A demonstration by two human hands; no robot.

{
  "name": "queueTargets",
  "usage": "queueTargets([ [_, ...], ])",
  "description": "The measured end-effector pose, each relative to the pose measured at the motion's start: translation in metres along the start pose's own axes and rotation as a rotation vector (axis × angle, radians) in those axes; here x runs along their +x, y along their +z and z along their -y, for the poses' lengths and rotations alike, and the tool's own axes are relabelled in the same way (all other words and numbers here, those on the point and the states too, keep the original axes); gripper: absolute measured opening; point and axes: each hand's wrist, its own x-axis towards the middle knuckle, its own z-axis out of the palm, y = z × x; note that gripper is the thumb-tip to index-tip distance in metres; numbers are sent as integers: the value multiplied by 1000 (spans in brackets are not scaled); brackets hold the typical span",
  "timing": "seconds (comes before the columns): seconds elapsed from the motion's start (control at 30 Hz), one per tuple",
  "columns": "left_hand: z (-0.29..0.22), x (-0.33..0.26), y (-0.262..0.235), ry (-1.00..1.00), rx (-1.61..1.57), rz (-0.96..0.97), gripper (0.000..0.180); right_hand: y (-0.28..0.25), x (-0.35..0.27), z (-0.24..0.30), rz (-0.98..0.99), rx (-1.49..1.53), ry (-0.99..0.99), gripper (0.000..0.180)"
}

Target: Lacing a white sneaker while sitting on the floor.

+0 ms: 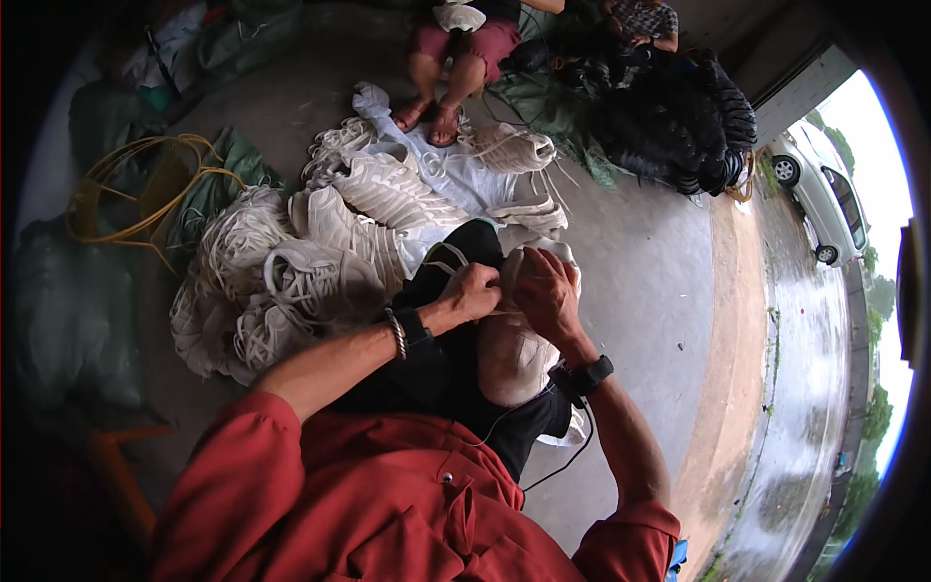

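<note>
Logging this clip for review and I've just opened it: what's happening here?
A person in a red shirt sits on a concrete floor and works with both hands on a pale shoe upper resting on their lap. The left hand pinches at its top edge, and the right hand holds it from the other side. A pile of white shoe uppers lies in front, to the left. Another person's sandalled feet rest beyond the pile. A white car stands outside.

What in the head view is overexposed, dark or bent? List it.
Head view: the sky at the right rim is blown out white; the left side around the green sacks is dim; fisheye bends the wet road; both hands on the cream woven shoe upper look sharp.
</note>
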Motion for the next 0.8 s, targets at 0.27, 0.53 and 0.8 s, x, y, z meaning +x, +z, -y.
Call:
queueTargets([
  [0.27, -8, -3, -13, -334, -501, 220, 12, 0, 0, 0, 9, 7, 25, 10],
  [0.53, -2, 7, -1, 51, 22, 18, 12, 0, 2, 3, -4, -19, 11, 9],
  [0.8, -38, 1, -11, 362, 555, 78, 16, 0, 1, 9, -30, 20, 22, 16],
])
